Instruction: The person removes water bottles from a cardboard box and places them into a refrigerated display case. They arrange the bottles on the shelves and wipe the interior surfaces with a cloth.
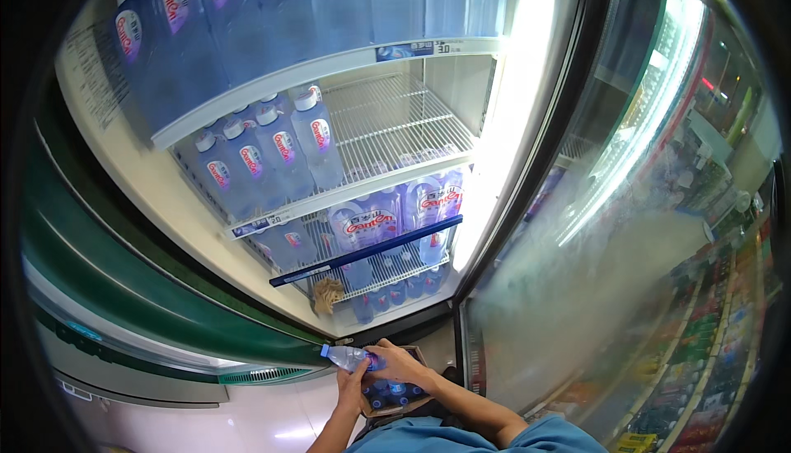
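Note:
A clear plastic water bottle with a blue cap lies slanted between my two hands, its cap pointing left. My right hand grips the bottle's lower end, near its purple label. From below, my left hand holds the same bottle, thumb against its side. Right under the hands stands a cardboard box with several blue-capped bottles inside. My hands partly hide the box. Before me is a lit upright refrigerated display cabinet, stocked with Ganten water bottles.
The cabinet's glass door stands open on the right, fogged. Several bottles fill the left of the middle wire shelf; larger bottles stand above. Shrink-wrapped packs sit lower, near crumpled brown material. A green cabinet panel curves along the left.

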### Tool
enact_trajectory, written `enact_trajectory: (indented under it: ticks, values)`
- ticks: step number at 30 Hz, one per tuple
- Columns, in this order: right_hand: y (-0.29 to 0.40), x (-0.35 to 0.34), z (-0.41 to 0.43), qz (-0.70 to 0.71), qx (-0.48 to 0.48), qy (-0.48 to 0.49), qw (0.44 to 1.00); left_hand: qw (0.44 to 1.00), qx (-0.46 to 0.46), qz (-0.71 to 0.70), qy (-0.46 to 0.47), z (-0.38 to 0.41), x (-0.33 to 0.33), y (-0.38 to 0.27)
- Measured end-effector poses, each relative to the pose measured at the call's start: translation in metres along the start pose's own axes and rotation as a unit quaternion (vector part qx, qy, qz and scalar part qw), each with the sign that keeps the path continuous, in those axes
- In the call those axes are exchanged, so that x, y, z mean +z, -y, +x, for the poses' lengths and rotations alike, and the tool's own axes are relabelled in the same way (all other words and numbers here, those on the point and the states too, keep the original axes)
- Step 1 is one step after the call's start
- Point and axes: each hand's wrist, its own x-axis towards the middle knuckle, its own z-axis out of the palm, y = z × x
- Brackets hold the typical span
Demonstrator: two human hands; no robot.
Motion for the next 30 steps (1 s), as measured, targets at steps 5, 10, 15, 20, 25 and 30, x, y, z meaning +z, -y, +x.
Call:
enact_trajectory:
  ticks: [5, 10, 15, 20, 25, 30]
  values:
    - [-0.009, 0.009, 0.012, 0.000, -0.051, 0.037, 0.998, 0.998, 0.007, -0.046, -0.046, -0.014, 0.004, -0.011]
    - [0.000, 0.006, 0.013, -0.003, -0.067, 0.058, 0.996, 0.998, 0.036, 0.015, -0.056, -0.024, 0.000, -0.012]
    - [-0.018, 0.017, 0.002, 0.001, -0.118, 0.063, 0.991, 0.997, 0.023, 0.019, -0.067, -0.027, -0.008, 0.005]
    - [-0.027, -0.019, 0.017, 0.016, -0.009, 0.196, 0.980, 0.972, 0.135, 0.193, -0.004, 0.011, -0.036, 0.030]
    - [-0.136, 0.046, -0.055, -0.018, 0.278, 0.122, 0.953, 0.973, 0.030, 0.220, -0.056, 0.022, -0.067, 0.088]
    - [-0.160, 0.041, -0.049, -0.010, 0.281, 0.043, 0.959, 0.953, -0.017, 0.295, -0.060, 0.040, -0.081, 0.131]
